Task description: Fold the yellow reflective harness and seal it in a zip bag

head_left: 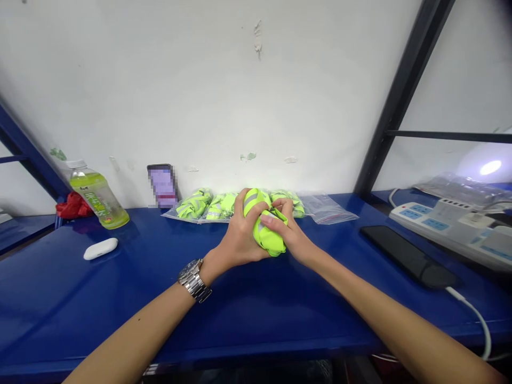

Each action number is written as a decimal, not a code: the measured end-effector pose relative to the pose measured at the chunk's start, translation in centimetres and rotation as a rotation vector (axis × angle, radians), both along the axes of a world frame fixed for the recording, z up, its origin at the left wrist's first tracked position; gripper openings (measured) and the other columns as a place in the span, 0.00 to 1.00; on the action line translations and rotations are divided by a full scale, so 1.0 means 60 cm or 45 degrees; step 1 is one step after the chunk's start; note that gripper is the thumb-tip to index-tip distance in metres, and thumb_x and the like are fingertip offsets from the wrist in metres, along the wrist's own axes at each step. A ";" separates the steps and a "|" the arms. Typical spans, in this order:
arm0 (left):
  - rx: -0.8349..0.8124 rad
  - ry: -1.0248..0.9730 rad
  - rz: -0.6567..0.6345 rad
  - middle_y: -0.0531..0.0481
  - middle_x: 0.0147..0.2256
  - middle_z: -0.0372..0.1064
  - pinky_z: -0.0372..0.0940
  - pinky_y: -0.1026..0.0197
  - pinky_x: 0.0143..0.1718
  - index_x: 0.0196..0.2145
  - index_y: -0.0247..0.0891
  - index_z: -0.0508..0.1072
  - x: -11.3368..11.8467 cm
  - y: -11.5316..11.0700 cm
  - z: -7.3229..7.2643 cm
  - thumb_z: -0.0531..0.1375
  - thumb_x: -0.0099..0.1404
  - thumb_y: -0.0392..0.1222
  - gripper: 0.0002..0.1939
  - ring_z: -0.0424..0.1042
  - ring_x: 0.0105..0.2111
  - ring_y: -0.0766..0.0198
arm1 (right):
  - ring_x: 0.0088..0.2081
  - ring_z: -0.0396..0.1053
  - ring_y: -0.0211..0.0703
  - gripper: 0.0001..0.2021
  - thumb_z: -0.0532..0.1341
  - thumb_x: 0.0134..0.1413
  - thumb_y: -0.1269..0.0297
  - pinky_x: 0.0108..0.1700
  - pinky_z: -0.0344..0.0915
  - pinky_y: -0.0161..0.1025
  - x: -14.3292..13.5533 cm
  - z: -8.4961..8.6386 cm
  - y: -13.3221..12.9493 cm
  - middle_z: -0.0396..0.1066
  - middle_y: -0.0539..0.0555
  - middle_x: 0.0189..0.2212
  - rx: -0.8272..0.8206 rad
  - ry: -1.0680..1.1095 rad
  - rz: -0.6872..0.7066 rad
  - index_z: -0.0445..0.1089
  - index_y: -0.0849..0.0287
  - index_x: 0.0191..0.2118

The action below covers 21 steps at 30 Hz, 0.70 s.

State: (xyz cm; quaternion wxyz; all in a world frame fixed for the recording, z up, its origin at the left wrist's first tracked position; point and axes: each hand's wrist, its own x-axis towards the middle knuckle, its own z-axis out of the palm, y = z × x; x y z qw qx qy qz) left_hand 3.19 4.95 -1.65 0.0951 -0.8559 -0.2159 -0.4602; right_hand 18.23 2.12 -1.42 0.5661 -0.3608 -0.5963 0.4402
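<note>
Between my two hands is a rolled-up neon yellow reflective vest (272, 242) with grey stripes, held above the blue table. My left hand (242, 232) wraps round it from the left, fingers closed over its top. From the right, my right hand (294, 232) grips the same bundle, its thumb pressed on the fabric. Behind them, against the wall, lie several similar bundles (194, 204) in clear plastic bags. A flat clear zip bag (330, 208) rests just right of those. A metal watch (194, 280) is on my left wrist.
On the left of the blue table (132, 288) are a green drink bottle (98, 194), a red cloth or bag (74, 206) and a white earbud case (101, 248). A phone (162, 185) leans on the wall. At right lie a charging black device (408, 256) and power strips (432, 216).
</note>
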 end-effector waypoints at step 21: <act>0.036 0.226 0.079 0.28 0.66 0.31 0.52 0.35 0.60 0.66 0.33 0.35 -0.004 -0.019 -0.010 0.61 0.58 0.38 0.48 0.36 0.66 0.38 | 0.59 0.60 0.56 0.52 0.78 0.23 0.66 0.56 0.64 0.51 0.003 -0.016 0.003 0.61 0.57 0.59 -0.144 0.187 0.225 0.58 0.50 0.61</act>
